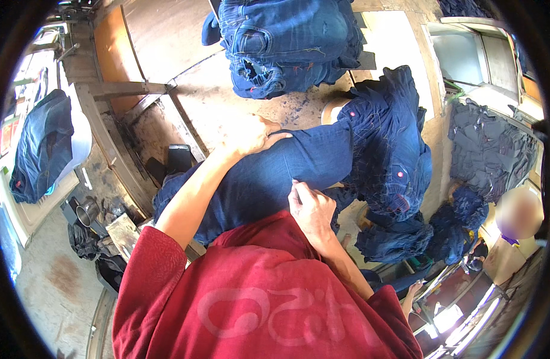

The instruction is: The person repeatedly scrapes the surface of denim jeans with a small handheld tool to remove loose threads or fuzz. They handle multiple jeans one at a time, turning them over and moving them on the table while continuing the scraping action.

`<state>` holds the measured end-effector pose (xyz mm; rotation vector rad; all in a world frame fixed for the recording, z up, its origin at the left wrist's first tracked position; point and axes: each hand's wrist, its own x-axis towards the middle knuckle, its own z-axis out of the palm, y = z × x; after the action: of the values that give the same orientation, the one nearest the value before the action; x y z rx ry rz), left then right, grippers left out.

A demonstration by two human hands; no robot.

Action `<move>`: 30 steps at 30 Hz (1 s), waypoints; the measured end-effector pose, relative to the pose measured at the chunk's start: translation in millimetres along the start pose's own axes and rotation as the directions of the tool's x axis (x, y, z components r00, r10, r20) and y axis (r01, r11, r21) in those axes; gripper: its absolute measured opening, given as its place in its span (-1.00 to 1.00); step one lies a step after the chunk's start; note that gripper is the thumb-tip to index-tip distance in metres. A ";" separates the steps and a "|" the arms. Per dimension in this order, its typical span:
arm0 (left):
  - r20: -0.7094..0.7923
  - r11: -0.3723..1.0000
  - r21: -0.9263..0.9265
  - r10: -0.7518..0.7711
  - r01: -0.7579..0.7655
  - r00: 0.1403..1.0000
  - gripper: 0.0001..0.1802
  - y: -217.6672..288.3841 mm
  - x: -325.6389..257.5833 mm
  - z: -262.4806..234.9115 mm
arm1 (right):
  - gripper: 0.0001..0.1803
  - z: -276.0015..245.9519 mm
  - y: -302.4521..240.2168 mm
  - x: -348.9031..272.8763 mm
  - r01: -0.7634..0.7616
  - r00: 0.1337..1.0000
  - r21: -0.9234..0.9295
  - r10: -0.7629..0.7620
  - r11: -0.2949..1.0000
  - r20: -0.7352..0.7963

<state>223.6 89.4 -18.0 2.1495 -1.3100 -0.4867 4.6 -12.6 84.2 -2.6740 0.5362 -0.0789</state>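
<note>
Two contacts on my feed: left hand (pixel 258 137) grips the far edge of a blue denim garment (pixel 257 179); right hand (pixel 314 206) is narrow, fingertips pinched at the cloth. I can't tell what's between them. Garment lies between and beneath both. Denim pile (pixel 385 143) right of them, stacked jeans (pixel 299 39) ahead.

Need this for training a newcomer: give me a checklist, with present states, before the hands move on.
1. Left hand touching the dark blue denim: ok, at its far edge.
2. Right hand pinching something: cannot tell; its fingers are curled over the denim, anything between them is too small.
3. Denim lying flat: not ok, it curves and creases.
4. Far jeans stack apart from it: ok, a gap shows.
5. Jeans heap on the right clear of it: cannot tell, they meet in view.
</note>
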 end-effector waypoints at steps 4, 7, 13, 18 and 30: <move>0.056 0.999 0.025 -0.032 0.031 0.998 -0.44 0.5 0.4 -2.3 | -0.88 14.9 4.6 14.2 -0.012 0.997 0.146 0.023 0.989 -0.069; 0.072 0.997 0.049 -0.066 0.062 0.995 -0.44 0.4 0.7 -1.4 | -0.95 25.9 6.1 22.3 0.049 0.994 0.050 -0.043 0.998 -0.105; 0.031 0.999 -0.002 -0.042 0.042 0.999 -0.44 -1.0 0.2 3.3 | -0.96 29.3 4.9 23.0 0.043 0.992 0.011 -0.041 0.999 -0.123; 0.034 1.000 -0.008 -0.029 0.029 0.999 -0.45 -2.3 -1.0 4.1 | -0.96 15.6 4.1 15.2 0.010 0.999 -0.067 -0.007 0.998 0.046; 0.018 0.999 -0.015 -0.040 0.040 0.999 -0.43 -3.6 -1.5 7.5 | -0.96 18.4 12.7 22.2 0.051 0.999 0.021 -0.051 0.998 -0.006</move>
<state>221.0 90.0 -26.1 2.1671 -1.2707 -0.5316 23.0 -24.7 61.7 -2.6677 0.4667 -0.1053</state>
